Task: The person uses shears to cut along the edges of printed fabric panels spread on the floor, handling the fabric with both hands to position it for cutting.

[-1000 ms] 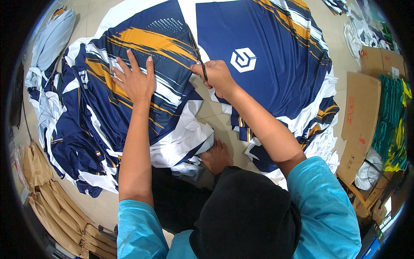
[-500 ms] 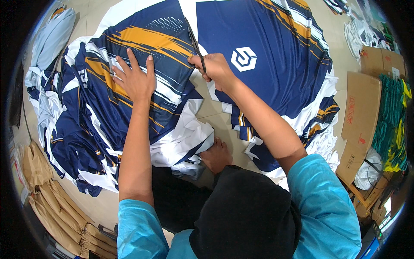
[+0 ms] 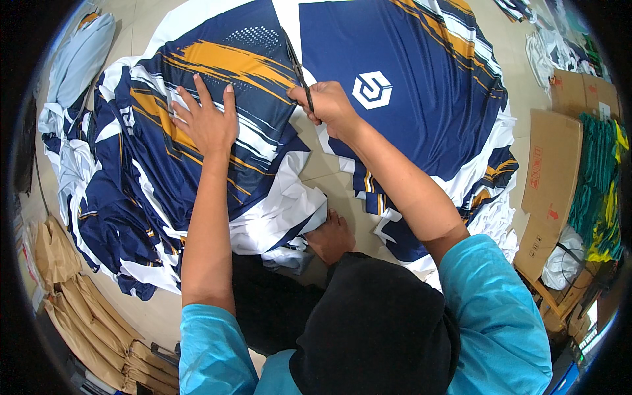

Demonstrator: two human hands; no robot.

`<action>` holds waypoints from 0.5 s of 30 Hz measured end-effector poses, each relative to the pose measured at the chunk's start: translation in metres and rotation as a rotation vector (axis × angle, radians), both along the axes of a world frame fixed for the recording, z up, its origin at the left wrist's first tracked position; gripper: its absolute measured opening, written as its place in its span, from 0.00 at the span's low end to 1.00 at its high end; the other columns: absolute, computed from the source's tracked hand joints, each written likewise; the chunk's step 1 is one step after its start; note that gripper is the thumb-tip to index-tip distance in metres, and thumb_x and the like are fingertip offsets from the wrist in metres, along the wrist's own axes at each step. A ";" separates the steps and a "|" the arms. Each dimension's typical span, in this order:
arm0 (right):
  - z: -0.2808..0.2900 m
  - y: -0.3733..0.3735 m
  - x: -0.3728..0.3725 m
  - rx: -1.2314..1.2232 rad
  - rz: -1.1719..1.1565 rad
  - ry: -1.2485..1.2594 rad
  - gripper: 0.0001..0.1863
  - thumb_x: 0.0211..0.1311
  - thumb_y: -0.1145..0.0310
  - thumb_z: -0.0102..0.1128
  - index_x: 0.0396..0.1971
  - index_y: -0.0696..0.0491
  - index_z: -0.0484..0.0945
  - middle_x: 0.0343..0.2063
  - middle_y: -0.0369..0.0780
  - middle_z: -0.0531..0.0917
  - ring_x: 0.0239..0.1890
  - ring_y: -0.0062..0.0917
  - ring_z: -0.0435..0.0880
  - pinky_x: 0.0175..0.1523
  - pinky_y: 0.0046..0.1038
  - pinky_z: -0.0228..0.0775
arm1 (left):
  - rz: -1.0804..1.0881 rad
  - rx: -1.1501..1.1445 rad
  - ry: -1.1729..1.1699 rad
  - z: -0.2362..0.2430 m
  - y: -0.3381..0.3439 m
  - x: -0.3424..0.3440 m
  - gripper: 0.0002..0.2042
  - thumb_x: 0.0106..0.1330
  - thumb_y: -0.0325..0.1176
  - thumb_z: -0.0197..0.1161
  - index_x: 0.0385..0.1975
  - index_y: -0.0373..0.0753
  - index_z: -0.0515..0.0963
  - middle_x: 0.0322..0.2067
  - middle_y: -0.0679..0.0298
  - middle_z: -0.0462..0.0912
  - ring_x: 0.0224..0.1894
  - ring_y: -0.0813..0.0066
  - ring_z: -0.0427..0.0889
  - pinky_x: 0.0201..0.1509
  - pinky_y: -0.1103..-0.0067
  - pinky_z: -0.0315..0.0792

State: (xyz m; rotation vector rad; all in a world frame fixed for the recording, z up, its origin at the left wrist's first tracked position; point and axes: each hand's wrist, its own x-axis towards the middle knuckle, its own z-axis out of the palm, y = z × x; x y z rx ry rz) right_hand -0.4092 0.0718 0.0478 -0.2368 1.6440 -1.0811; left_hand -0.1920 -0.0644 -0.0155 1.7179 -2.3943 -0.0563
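Observation:
Printed fabric lies spread over the floor in two parts. The left fabric (image 3: 227, 62) is navy with orange and white streaks; the right fabric (image 3: 421, 125) is navy with a white emblem. On the left part my left hand (image 3: 207, 122) rests flat, fingers spread. My right hand (image 3: 327, 108) grips dark scissors (image 3: 299, 71) by the handles. Their blades point away from me along the left part's right edge, where a white strip (image 3: 288, 26) separates the two parts at the far end. How wide the blades stand apart is hard to see.
Crumpled navy and white cloth (image 3: 125, 217) is heaped at the left. My bare foot (image 3: 332, 237) is on the tiled floor between the parts. Cardboard boxes (image 3: 550, 178) and green and yellow cloth (image 3: 596, 184) stand at the right; brown wrapped bundles (image 3: 89, 316) lie lower left.

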 end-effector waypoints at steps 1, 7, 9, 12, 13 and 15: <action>0.000 0.000 0.000 0.009 -0.003 0.000 0.19 0.59 0.60 0.80 0.20 0.49 0.76 0.14 0.31 0.73 0.15 0.16 0.67 0.23 0.25 0.54 | -0.001 0.003 -0.003 0.000 0.001 -0.001 0.43 0.81 0.70 0.46 0.87 0.48 0.58 0.85 0.36 0.50 0.86 0.24 0.43 0.85 0.37 0.38; 0.005 -0.004 0.000 0.035 0.019 0.006 0.19 0.60 0.59 0.80 0.21 0.50 0.76 0.14 0.31 0.73 0.15 0.15 0.67 0.22 0.25 0.54 | -0.002 -0.012 -0.014 -0.001 0.000 0.002 0.43 0.80 0.70 0.46 0.87 0.48 0.58 0.84 0.36 0.50 0.86 0.24 0.43 0.85 0.36 0.38; 0.003 -0.009 -0.002 0.048 0.021 0.004 0.19 0.60 0.59 0.79 0.21 0.51 0.77 0.15 0.31 0.73 0.15 0.15 0.66 0.22 0.25 0.53 | -0.003 -0.014 -0.012 -0.002 0.000 0.001 0.43 0.80 0.70 0.46 0.87 0.48 0.58 0.84 0.36 0.50 0.86 0.24 0.43 0.85 0.36 0.38; 0.007 -0.016 -0.005 0.067 0.013 -0.003 0.18 0.61 0.60 0.78 0.21 0.51 0.76 0.15 0.31 0.72 0.16 0.15 0.66 0.23 0.25 0.53 | -0.004 -0.015 -0.001 -0.002 0.000 0.001 0.43 0.80 0.70 0.46 0.87 0.48 0.59 0.84 0.36 0.51 0.86 0.24 0.43 0.85 0.36 0.38; 0.005 -0.018 -0.006 0.053 0.017 -0.003 0.19 0.59 0.58 0.78 0.20 0.52 0.77 0.14 0.33 0.72 0.15 0.18 0.67 0.22 0.28 0.54 | -0.004 -0.013 0.001 -0.001 0.000 0.001 0.43 0.80 0.70 0.46 0.87 0.48 0.59 0.84 0.36 0.51 0.86 0.24 0.43 0.85 0.36 0.38; 0.000 -0.020 -0.008 0.027 0.024 0.001 0.21 0.54 0.56 0.78 0.18 0.56 0.79 0.13 0.37 0.73 0.14 0.23 0.68 0.22 0.33 0.56 | -0.006 -0.010 0.002 -0.001 0.000 -0.001 0.43 0.80 0.70 0.46 0.87 0.48 0.58 0.84 0.36 0.51 0.86 0.24 0.43 0.85 0.36 0.38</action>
